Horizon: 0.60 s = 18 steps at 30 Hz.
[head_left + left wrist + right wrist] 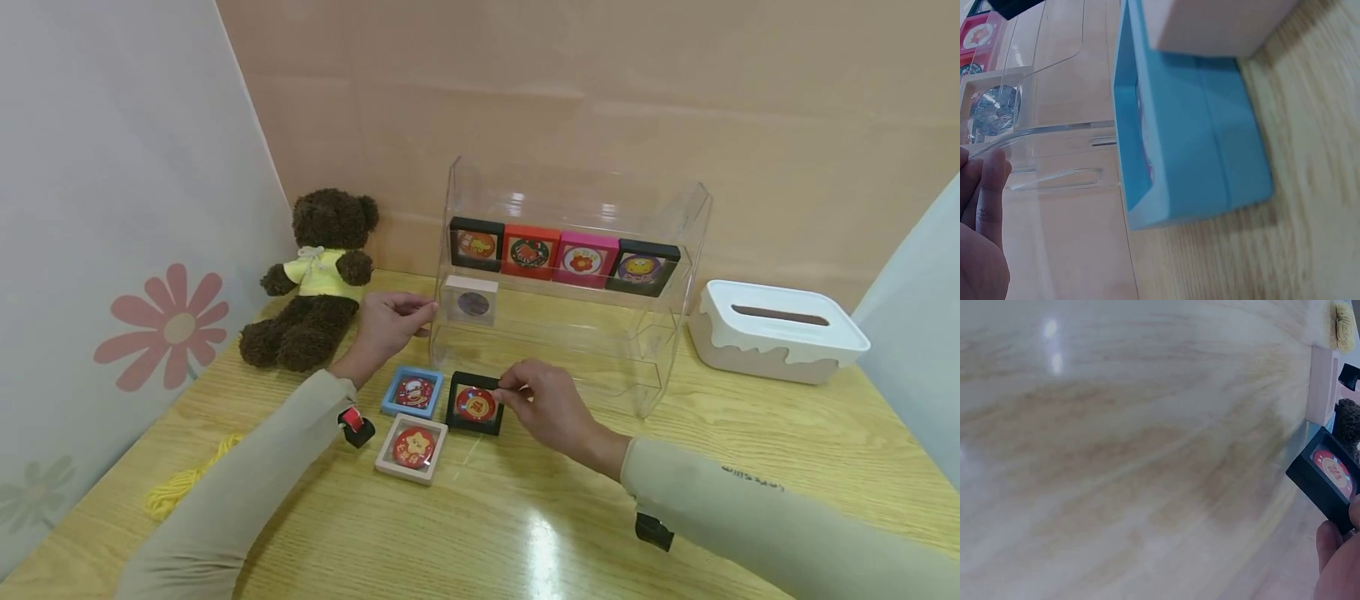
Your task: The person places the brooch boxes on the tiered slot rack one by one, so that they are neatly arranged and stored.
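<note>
My right hand [551,408] pinches the right edge of a black square display frame [476,403] with a red round badge in it. In the right wrist view, thumb and finger grip a corner of that black frame [1329,478]. At the left side of a clear acrylic display rack [573,325], my left hand [392,327] pinches the side panel's edge. A blue frame [412,392] and a beige frame [412,449], both with red badges, are on the table just left of the black one. The blue frame [1210,137] looms near the left wrist.
On the rack's upper tier stand a black, a red, a pink and another black frame [643,268]; a pale frame [470,300] is on the tier below at left. A brown teddy bear [322,279] sits left, yellow yarn [187,483] lies nearer, a tissue box [780,331] stands right.
</note>
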### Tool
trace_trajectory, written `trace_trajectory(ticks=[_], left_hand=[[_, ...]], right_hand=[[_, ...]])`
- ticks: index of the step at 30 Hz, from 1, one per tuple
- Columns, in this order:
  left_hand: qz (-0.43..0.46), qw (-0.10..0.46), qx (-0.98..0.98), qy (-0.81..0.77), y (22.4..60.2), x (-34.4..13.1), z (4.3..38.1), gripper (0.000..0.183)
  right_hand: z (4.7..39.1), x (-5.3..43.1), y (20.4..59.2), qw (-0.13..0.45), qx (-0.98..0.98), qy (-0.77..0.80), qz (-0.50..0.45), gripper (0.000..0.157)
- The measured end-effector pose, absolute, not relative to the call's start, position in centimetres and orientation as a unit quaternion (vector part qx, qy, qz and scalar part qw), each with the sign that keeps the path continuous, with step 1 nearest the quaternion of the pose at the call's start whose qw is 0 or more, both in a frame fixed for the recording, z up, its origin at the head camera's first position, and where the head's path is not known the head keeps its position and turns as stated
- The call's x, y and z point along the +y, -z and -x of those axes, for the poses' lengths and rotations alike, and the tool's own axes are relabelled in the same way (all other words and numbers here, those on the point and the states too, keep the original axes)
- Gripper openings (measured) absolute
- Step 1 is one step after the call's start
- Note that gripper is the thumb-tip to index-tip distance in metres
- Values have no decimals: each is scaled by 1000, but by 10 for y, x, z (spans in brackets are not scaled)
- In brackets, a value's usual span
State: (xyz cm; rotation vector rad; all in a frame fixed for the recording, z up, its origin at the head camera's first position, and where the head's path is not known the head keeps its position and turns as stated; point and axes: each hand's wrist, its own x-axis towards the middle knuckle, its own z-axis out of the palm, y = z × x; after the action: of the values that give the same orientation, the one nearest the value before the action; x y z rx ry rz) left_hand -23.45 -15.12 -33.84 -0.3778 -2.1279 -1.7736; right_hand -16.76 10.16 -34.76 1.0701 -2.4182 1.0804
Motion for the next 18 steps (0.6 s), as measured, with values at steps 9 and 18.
trace_trajectory(ticks=[9,18], left_hand=[[126,168,-748,629,338,-152,234,15],[121,160,-750,630,338,-152,234,18]], right_hand=[[172,109,340,170,-831,-364,-386,7],[177,116,328,201,-837,-345,-373,9]])
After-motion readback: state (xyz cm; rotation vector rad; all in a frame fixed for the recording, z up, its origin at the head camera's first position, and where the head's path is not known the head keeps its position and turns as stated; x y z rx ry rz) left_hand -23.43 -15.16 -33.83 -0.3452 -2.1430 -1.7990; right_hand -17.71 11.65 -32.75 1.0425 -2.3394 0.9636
